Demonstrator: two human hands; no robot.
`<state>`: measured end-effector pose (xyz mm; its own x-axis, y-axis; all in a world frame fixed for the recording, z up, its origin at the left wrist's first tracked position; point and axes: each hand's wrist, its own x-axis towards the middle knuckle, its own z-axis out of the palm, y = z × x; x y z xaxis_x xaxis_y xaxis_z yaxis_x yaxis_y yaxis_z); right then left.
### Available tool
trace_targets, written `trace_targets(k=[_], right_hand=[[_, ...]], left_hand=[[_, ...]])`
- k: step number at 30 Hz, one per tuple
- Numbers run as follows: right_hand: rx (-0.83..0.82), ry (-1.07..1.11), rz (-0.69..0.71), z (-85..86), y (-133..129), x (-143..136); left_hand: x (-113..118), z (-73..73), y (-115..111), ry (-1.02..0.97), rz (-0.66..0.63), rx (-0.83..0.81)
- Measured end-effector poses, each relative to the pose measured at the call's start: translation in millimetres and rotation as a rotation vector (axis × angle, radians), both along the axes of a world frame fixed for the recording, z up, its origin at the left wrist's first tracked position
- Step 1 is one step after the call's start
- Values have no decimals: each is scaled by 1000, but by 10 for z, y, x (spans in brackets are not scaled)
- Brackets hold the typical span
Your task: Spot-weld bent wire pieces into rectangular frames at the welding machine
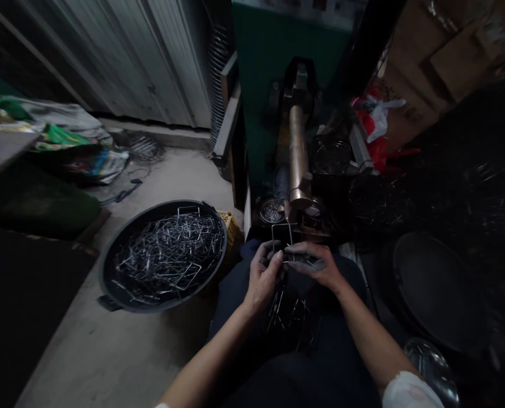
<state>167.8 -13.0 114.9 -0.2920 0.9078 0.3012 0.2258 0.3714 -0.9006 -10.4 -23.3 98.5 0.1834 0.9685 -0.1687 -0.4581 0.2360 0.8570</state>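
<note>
My left hand [264, 273] pinches a thin bent-wire frame [273, 237] between thumb and fingers. My right hand [320, 264] closes on the right side of the same frame, and short wire ends show by its fingers. The frame's upper edge is at the tip of a copper-coloured arm [297, 153] on a green machine [259, 102] that looks like a spot welder. Between my legs, below both hands, lie several loose wire pieces [292, 317]. A small round dish of metal bits [272, 211] sits just left of the arm's tip.
A wide black basin [163, 309] heaped with bent wire frames stands on the left over a yellow crate [231, 225]. On the right are a dark round container [431, 289] and a shiny metal bowl [433, 368]. Cardboard boxes [460, 62] are stacked behind.
</note>
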Motion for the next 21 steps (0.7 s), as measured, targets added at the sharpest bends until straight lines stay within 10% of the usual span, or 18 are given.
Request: trace_targets(k=[14, 21], right_hand=[[-21, -44, 15, -12, 100, 34], [-79, -4, -214, 15, 428, 77]], left_hand=[[-21, 36, 117, 69, -36, -2], [2, 170, 581, 175, 12, 91]])
